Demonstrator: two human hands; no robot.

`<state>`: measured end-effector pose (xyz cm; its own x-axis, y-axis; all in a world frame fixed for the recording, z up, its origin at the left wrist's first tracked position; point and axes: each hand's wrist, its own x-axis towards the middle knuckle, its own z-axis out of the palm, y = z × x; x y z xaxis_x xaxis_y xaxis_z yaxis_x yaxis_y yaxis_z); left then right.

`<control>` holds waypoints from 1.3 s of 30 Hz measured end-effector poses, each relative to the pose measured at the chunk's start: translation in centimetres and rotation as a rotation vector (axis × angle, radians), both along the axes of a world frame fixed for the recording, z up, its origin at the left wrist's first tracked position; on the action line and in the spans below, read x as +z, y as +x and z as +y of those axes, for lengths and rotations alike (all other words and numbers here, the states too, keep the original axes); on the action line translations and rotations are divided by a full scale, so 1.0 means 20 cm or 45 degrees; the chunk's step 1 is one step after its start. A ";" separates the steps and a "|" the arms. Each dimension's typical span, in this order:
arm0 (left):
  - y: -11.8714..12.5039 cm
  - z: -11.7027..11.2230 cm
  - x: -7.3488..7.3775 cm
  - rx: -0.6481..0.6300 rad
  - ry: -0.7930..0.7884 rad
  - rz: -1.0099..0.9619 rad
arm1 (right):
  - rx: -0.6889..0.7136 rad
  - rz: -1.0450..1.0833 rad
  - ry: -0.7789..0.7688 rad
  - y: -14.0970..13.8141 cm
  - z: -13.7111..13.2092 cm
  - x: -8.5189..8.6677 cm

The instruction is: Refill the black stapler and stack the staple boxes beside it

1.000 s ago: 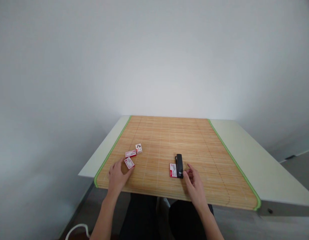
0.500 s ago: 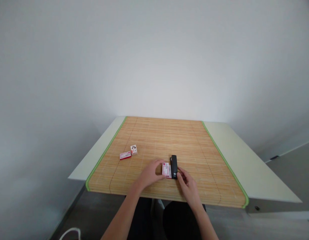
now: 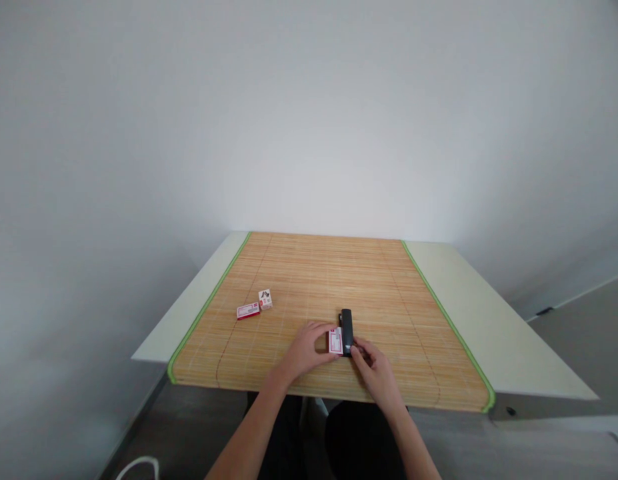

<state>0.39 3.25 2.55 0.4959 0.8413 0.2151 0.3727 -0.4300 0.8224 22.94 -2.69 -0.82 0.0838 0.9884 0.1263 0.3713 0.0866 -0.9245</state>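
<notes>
Centrally, on bamboo mat [image 3: 389,293]: your left hand [image 3: 306,350] pinched staple box [image 3: 335,341] beside black stapler [image 3: 347,323]; your right hand [image 3: 373,370] touched stapler's near end, grip unclear; best steadied stapler, kept box level.

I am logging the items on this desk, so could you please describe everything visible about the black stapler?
The black stapler is small, slim and dark, seemingly plastic, lying flat and closed on the bamboo mat, lengthwise away from the person. A red-and-white box lies against its left side, touched by the left hand. The right hand touches its near end.
</notes>
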 end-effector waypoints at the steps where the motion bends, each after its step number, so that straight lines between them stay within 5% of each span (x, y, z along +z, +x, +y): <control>1: 0.01 -0.01 0.00 0.004 0.007 0.003 | 0.000 0.005 -0.005 0.00 0.00 0.00; 6: -0.08 -0.05 0.03 0.161 0.050 -0.009 | -0.038 0.102 -0.039 -0.01 -0.01 -0.01; 13: -0.76 0.17 -0.01 1.025 0.323 0.312 | -0.052 0.238 -0.051 -0.02 -0.01 0.00; 17: -0.98 0.21 -0.10 0.985 0.276 0.525 | -0.034 0.232 -0.066 -0.03 -0.01 0.01; 22: -0.88 0.12 -0.09 0.950 0.171 0.634 | -0.020 0.210 -0.079 -0.03 -0.02 0.01; 26: -0.78 0.06 -0.06 0.744 0.014 0.569 | -0.011 0.194 -0.082 -0.03 -0.02 0.01; 32: -0.83 0.06 -0.06 0.564 -0.067 0.477 | -0.015 0.204 -0.079 -0.03 -0.01 0.00; 36: -0.78 0.07 0.02 0.573 0.025 0.373 | -0.014 0.192 -0.090 -0.03 -0.01 0.00; 39: -0.60 0.06 0.11 0.477 0.062 0.244 | -0.019 0.178 -0.084 -0.03 -0.01 0.02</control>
